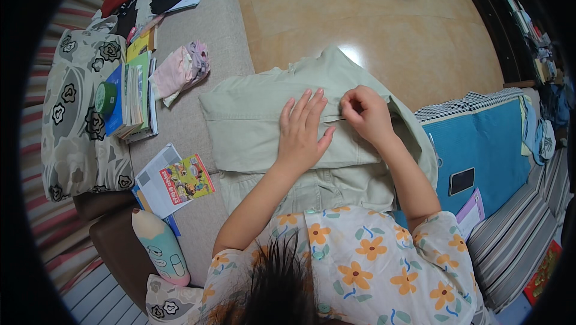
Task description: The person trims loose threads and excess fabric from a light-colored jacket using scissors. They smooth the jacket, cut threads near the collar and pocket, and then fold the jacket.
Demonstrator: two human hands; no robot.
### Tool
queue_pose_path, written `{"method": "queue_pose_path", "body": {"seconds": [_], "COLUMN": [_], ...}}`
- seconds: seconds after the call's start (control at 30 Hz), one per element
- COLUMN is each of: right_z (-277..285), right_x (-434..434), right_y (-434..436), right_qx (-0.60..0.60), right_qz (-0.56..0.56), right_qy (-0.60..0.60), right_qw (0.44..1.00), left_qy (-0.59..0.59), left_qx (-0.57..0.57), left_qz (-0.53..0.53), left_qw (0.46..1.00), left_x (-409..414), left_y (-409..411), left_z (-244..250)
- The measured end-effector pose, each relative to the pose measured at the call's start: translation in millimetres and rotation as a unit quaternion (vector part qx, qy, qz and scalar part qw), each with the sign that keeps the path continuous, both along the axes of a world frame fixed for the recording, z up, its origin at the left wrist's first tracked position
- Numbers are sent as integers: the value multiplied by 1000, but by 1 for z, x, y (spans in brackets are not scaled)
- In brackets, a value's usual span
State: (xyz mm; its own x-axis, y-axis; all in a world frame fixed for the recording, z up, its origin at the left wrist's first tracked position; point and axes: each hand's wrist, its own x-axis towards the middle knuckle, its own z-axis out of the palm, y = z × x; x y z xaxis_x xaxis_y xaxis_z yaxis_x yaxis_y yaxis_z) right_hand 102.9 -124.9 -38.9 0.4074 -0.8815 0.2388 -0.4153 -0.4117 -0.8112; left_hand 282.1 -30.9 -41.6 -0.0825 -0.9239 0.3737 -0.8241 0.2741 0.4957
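Observation:
A pale green cotton garment (pixel 252 140) lies partly folded across my lap and the sofa edge, with seams and creases running over it. My left hand (pixel 302 131) rests flat on its upper layer, palm down, fingers a little spread and thumb out to the side. Just right of it, my right hand (pixel 370 115) has thumb and fingers curled together at a seam, pinching the cloth. The fingertips partly hide the spot that they hold. To the right of my right wrist, the garment's edge curves up in a loose fold.
On the grey sofa (pixel 225 28) at left are a folded pink garment (pixel 173 73), a row of books (pixel 137 95), a green round tub (pixel 105 97) and a magazine (pixel 186 178). A pencil-shaped plush cushion (pixel 161 248) lies nearer. At right, a smartphone (pixel 462 181) rests on a blue mat (pixel 486 145).

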Motion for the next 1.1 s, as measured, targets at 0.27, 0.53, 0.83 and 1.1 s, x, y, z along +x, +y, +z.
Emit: {"method": "queue_pose_path", "body": {"seconds": [0.27, 0.53, 0.83, 1.1], "right_z": [-19, 36, -7, 5], "right_x": [-147, -82, -50, -28], "right_y": [-86, -2, 6, 13], "right_qx": [-34, 6, 308, 332], "right_qz": [-338, 67, 2, 2], "right_qy": [13, 68, -176, -205], "right_qw": [941, 995, 935, 921], "left_qy": [-38, 43, 188, 234], "left_qx": [2, -41, 113, 97], "left_qz": [-2, -56, -35, -26], "left_qw": [999, 997, 975, 967], "left_x": [-4, -14, -7, -13], "left_y": [0, -27, -34, -26], "left_z": [4, 17, 31, 42]}}
